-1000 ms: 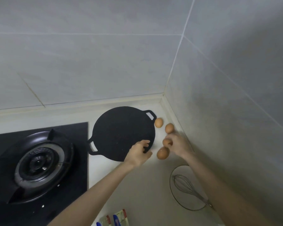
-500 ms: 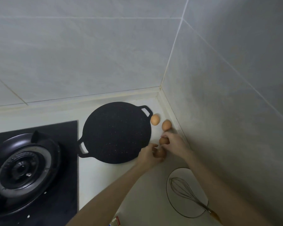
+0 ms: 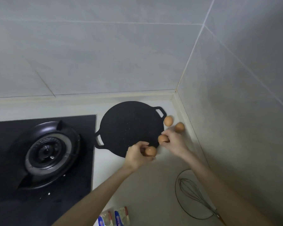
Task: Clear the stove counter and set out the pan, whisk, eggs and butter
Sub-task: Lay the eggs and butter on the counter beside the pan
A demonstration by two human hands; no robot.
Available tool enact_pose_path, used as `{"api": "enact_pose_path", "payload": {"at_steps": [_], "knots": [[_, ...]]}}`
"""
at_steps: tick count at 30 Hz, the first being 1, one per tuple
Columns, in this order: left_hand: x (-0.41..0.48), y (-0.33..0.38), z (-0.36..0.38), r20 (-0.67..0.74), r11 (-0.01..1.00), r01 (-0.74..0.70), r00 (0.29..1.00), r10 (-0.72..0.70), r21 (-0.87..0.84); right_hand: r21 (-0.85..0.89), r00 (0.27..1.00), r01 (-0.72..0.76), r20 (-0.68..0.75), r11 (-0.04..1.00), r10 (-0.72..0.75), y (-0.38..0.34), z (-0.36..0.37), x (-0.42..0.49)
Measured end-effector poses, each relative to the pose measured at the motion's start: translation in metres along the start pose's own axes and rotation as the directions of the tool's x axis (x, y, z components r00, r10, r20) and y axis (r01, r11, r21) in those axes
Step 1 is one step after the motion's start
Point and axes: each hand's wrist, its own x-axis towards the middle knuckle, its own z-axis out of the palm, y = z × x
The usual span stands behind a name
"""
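Note:
A flat black pan [image 3: 129, 126] with two loop handles lies on the pale counter in the back right corner. Two brown eggs rest beside its right rim: one egg [image 3: 168, 121] against the pan and a second egg [image 3: 179, 127] near the wall. My left hand [image 3: 136, 156] holds a third egg [image 3: 151, 151] over the pan's front edge. My right hand [image 3: 176, 142] holds another egg [image 3: 162, 138] just right of that. A wire whisk [image 3: 194, 194] lies in a glass bowl [image 3: 178, 203] at the lower right, partly under my right forearm.
A black gas hob with a round burner [image 3: 47, 152] fills the left side. Two small blue and white packets [image 3: 114, 217] sit at the bottom edge. Tiled walls [image 3: 235, 95] close in the counter at the back and right.
My left hand has left the pan's rim and picked up the egg that lay by the pan's front edge. My right hand still holds its egg, now slightly further left.

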Motion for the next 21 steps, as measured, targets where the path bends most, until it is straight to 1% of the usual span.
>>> {"api": "enact_pose_path", "payload": {"at_steps": [4, 7, 11, 15, 21], "knots": [[-0.031, -0.023, -0.045, -0.115, 1.0, 0.022, 0.993, -0.024, -0.015, 0.04, 0.994, 0.067, 0.088, 0.997, -0.07, -0.038, 0.02, -0.008], [-0.058, -0.045, -0.077, -0.215, 0.999, 0.041, 0.976, -0.035, 0.025, 0.054, 0.977, 0.116, 0.175, 0.992, -0.124, -0.068, 0.042, -0.019], [-0.086, -0.076, -0.104, -0.369, 0.994, 0.106, 0.924, -0.1, -0.002, 0.044, 0.944, 0.184, 0.269, 0.982, -0.189, -0.099, 0.075, -0.033], [-0.1, -0.094, -0.108, -0.381, 0.99, 0.14, 0.914, -0.139, -0.025, 0.009, 0.929, 0.219, 0.304, 0.976, -0.211, -0.115, 0.101, -0.042], [-0.1, -0.106, -0.106, -0.383, 0.981, 0.178, 0.914, -0.137, 0.073, -0.009, 0.921, 0.239, 0.319, 0.971, -0.223, -0.124, 0.126, -0.05]]}}
